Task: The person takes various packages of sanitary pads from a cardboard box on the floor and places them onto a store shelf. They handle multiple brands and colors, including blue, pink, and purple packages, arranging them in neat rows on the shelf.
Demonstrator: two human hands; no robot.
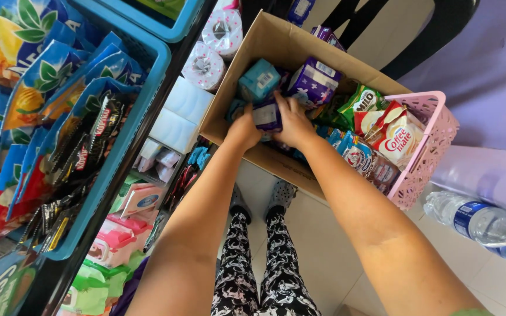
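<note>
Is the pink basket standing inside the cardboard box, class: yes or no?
Yes: the pink basket sits in the right end of the cardboard box, filled with packets, while both hands grip a purple pack beside it.

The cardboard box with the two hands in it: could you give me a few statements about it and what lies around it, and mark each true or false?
1. Both hands, the left hand and the right hand, grip one purple pack inside the cardboard box. True.
2. The pink basket is empty. False: it holds snack and creamer packets.
3. A water bottle lies to the right of the box. True.
4. The shelf baskets on the left are red. False: the shelf basket is blue.
5. Toilet paper rolls sit left of the box. True.
</note>
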